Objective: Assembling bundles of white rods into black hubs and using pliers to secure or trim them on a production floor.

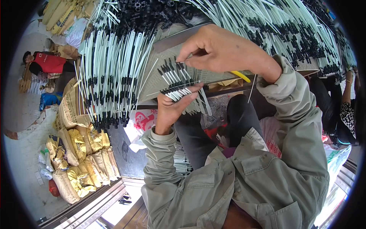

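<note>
My left hand is closed around a fanned bundle of thin white rods with black ends, held above my lap at the table's near edge. The black ends point up and away from me. My right hand reaches across from the right, its thumb and forefinger pinched at the black tip of one rod on the bundle's right side. Exactly what lies between those fingertips is too small to make out. Beneath the bundle lies a sheet of printed paper on the table.
Many white rods with black fittings lie at the left, more at the right. A heap of small black parts sits at the back. A yellow strip is under my right wrist. Tan sacks stand lower left; other people sit at both sides.
</note>
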`<state>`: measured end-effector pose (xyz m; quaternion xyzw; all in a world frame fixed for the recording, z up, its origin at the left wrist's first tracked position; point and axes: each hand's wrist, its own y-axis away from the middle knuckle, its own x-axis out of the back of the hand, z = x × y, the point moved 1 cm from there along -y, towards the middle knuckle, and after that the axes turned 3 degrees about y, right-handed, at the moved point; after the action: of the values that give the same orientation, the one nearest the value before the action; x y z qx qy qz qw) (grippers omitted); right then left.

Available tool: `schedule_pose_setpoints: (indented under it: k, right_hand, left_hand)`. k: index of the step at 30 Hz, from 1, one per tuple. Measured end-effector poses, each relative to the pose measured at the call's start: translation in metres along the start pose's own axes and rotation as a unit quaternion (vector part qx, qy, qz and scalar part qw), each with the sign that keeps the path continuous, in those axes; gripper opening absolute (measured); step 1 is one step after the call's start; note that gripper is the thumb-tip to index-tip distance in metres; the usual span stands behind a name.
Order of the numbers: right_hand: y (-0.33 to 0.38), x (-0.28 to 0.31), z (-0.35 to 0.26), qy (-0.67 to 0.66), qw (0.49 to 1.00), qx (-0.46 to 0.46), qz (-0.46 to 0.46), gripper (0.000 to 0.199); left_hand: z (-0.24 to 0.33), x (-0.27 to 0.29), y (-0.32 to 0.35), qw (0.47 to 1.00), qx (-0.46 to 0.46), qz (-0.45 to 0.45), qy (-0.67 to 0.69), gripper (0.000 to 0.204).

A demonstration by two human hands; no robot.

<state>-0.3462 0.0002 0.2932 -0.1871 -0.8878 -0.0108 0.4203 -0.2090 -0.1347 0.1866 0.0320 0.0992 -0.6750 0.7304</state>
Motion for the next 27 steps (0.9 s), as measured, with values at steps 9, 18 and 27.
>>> schedule_pose_setpoints:
  k: [9, 18, 27]
  right_hand:
    - [0.003, -0.038, 0.022, -0.211, 0.968, 0.052, 0.123, 0.015]
    - [-0.001, -0.026, 0.007, -0.085, 0.992, 0.033, 0.084, 0.016]
    - [-0.003, -0.031, 0.009, -0.123, 0.983, 0.075, 0.118, 0.013]
  left_hand:
    - [-0.001, 0.003, -0.002, 1.000, 0.011, -0.017, 0.007, 0.019]
    - [0.001, 0.004, -0.001, 1.000, 0.010, -0.019, 0.007, 0.019]
    - [0.004, 0.004, -0.002, 1.000, 0.008, -0.029, -0.005, 0.020]
